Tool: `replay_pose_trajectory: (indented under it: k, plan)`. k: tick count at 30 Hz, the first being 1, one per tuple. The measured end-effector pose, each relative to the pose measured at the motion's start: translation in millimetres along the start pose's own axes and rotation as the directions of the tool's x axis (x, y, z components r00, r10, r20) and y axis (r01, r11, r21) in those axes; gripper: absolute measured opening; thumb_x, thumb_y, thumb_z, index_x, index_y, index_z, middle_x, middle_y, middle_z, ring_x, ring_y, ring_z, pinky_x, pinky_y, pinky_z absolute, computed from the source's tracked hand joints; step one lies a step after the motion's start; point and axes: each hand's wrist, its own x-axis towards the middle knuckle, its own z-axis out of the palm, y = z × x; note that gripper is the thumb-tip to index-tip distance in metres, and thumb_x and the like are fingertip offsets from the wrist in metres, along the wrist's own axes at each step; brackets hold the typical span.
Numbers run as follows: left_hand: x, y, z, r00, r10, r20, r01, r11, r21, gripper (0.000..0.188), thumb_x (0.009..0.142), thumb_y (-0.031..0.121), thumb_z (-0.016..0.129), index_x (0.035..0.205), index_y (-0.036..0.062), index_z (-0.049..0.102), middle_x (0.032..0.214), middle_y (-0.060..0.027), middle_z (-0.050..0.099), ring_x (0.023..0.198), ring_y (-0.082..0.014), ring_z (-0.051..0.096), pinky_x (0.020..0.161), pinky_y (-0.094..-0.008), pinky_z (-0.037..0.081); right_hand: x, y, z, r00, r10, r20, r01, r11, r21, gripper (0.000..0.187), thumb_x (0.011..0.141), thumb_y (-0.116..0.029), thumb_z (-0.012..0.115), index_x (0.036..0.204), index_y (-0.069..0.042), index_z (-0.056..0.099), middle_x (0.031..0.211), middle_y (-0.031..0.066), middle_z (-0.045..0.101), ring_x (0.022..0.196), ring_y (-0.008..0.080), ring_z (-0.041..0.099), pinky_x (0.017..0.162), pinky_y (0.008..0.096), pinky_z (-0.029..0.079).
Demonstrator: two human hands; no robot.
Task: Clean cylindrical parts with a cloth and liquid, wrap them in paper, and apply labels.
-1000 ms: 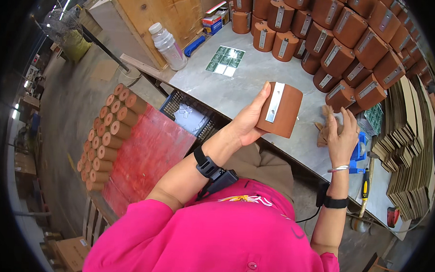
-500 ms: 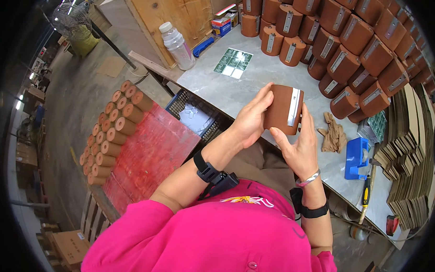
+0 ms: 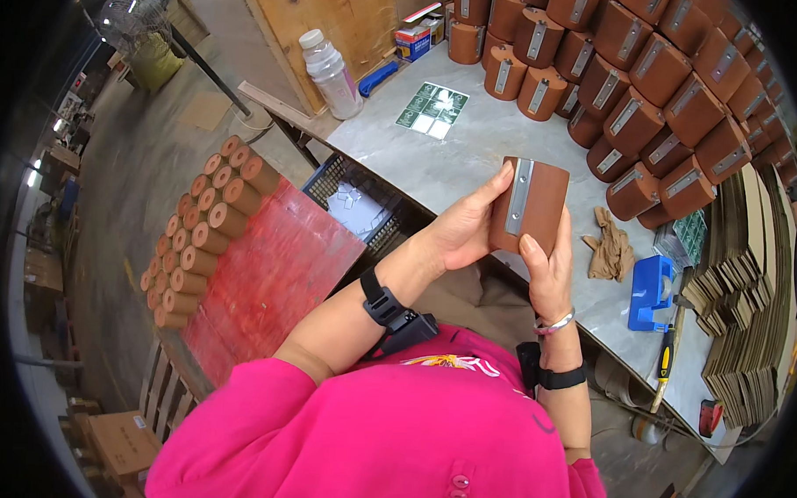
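Gripping cylinder [image 3: 548, 201] in both hands, over near edge of table [image 3: 486, 140], metal strip [image 3: 519, 196] facing camera. Clamping left side with left hand [image 3: 460, 234], thumb next to strip's upper end; can't tell how fingers sit behind. Holding lower right with right hand [image 3: 551, 288], thumb on curved face, fingers along right side. Seeing stack [image 3: 631, 121] of similar cylinders along far edge, bottle [image 3: 332, 78] at near left corner, sticker sheet [image 3: 421, 105] just right of that. Also seeing cloth [image 3: 611, 252] right of hands, then tape dispenser [image 3: 647, 297] and yellow-black tool [image 3: 665, 357] toward near right corner. Off table's left, seeing plain cylinders [image 3: 211, 214] packed along red board's [image 3: 270, 280] left edge, crate [image 3: 385, 234] between board and table.
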Motion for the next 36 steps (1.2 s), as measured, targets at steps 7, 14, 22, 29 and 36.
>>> replay_pose_trajectory:
  k: [7, 14, 22, 29, 36]
  plan:
    - [5, 1, -9, 1.0, 0.011, -0.022, -0.009, 0.994, 0.11, 0.057, 0.103, 0.048, 0.043, 0.143, 0.0072, 0.039, 0.137, -0.0097, 0.052, 0.129, -0.022, 0.05, 0.109, -0.0429, 0.042, -1, 3, -14, 0.995, -0.102, -0.024, 0.08, 0.89, -0.449, 0.074, 0.083, -0.026, 0.074, 0.141, 0.004, 0.039, 0.13, 0.0207, 0.053, 0.119, 0.0345, 0.053, 0.1, 0.0412, 0.043]
    - [0, 0, 4, 0.994, 0.065, -0.092, -0.051, 0.988, 0.146, 0.06, 0.104, 0.048, 0.039, 0.145, 0.0041, 0.035, 0.146, -0.0149, 0.04, 0.136, -0.0248, 0.039, 0.112, -0.0413, 0.035, 2, -2, -12, 0.991, -0.117, -0.065, 0.06, 0.822, -0.567, 0.086, 0.073, -0.029, 0.084, 0.139, 0.005, 0.04, 0.127, 0.0232, 0.055, 0.117, 0.0362, 0.056, 0.1, 0.0417, 0.044]
    - [-8, 3, -1, 0.99, 0.078, -0.116, -0.048, 0.968, 0.246, 0.065, 0.103, 0.048, 0.041, 0.147, 0.0004, 0.032, 0.144, -0.016, 0.043, 0.133, -0.0259, 0.04, 0.109, -0.042, 0.034, 7, -3, -21, 0.977, 0.145, -0.155, -0.188, 0.931, -0.314, 0.08, 0.076, -0.03, 0.083, 0.135, 0.006, 0.043, 0.123, 0.019, 0.059, 0.111, 0.0258, 0.06, 0.094, 0.0364, 0.048]
    - [20, 0, -15, 0.994, -0.092, -0.066, 0.113, 0.88, 0.462, 0.064, 0.094, 0.035, 0.065, 0.142, -0.0004, 0.041, 0.127, -0.0097, 0.058, 0.111, -0.017, 0.057, 0.09, -0.0307, 0.046, 3, 10, -18, 0.991, 0.081, -0.108, -0.098, 0.981, -0.169, 0.073, 0.08, -0.023, 0.079, 0.137, 0.004, 0.042, 0.121, 0.0135, 0.059, 0.112, 0.0203, 0.058, 0.096, 0.0339, 0.047]
    - [29, -12, -54, 0.993, 0.014, 0.118, -0.083, 0.797, 0.598, 0.088, 0.079, 0.009, 0.082, 0.149, -0.0024, 0.03, 0.146, -0.0154, 0.044, 0.132, -0.0241, 0.046, 0.111, -0.0378, 0.037, 8, 18, -37, 0.995, 0.086, -0.049, -0.098, 0.914, -0.394, 0.061, 0.073, -0.011, 0.082, 0.124, -0.001, 0.051, 0.11, 0.0105, 0.064, 0.099, 0.0203, 0.062, 0.088, 0.034, 0.049]
